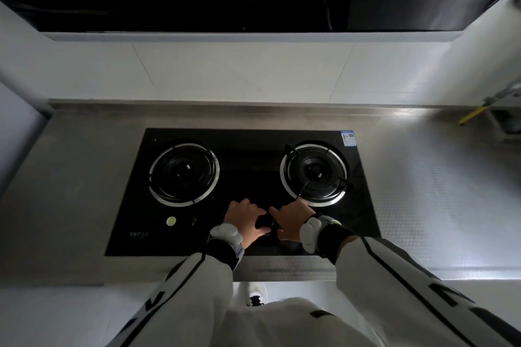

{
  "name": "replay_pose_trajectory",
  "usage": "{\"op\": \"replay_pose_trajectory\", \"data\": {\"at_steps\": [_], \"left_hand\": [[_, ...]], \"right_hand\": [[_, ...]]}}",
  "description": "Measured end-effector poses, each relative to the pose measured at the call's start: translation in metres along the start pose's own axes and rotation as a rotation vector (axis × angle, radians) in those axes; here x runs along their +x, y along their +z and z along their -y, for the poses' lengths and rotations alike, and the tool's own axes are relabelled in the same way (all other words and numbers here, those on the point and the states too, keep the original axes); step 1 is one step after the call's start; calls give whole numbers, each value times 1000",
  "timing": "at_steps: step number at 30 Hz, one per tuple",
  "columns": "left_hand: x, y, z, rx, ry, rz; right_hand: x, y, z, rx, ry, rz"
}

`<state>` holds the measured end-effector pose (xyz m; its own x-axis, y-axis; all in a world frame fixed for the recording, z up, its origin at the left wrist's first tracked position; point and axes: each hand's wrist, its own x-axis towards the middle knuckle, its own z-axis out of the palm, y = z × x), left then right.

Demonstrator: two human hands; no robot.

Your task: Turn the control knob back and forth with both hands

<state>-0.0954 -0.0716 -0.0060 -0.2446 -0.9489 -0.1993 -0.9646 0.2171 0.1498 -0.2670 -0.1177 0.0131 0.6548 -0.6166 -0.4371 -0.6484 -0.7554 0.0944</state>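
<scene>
Both hands meet at the front middle of the black glass gas hob [248, 166], over a small dark knob [265, 222] that sits between the two burners and toward the near edge. Left hand [244, 221]: palm down, fingers spread and fairly straight, thumb side lying against the knob's left flank; it touches rather than grips, as far as the dim light shows. Right hand [290, 220]: fingers curled inward, thumb and forefinger reaching onto the knob's right side; looks like a pinch, but the contact is in shadow and I cannot tell for sure. The knob lies directly between the two sets of fingers, neither hand clearly nearer. It appears round, so no long axis can be read, and any pointer mark is too dark to make out. Left burner [183, 175] lies up and left of the hands, right burner [314, 172] up and right, its ring just beyond the right knuckles. A pale round cap [171, 221] sits well left of the knob. Steel countertop [423, 191] surrounds the hob.
</scene>
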Motion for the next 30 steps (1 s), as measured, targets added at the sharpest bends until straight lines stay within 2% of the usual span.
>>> {"op": "replay_pose_trajectory", "data": {"at_steps": [3,8,15,18,24,30], "left_hand": [[4,-4,10,-9,85,32],[-9,15,17,-263,-14,-88],[-36,25,32,-331,-160,-153],[-39,27,32,-298,-135,-119],[-35,24,27,-315,-129,-95],[-31,27,25,-259,-142,-113]], "right_hand": [[0,6,-2,20,4,-24],[5,-1,-7,-15,-34,-42],[38,-29,4,-179,-220,52],[42,-34,4,-193,-242,129],[30,-28,2,-101,-142,81],[18,-24,12,23,63,42]]}}
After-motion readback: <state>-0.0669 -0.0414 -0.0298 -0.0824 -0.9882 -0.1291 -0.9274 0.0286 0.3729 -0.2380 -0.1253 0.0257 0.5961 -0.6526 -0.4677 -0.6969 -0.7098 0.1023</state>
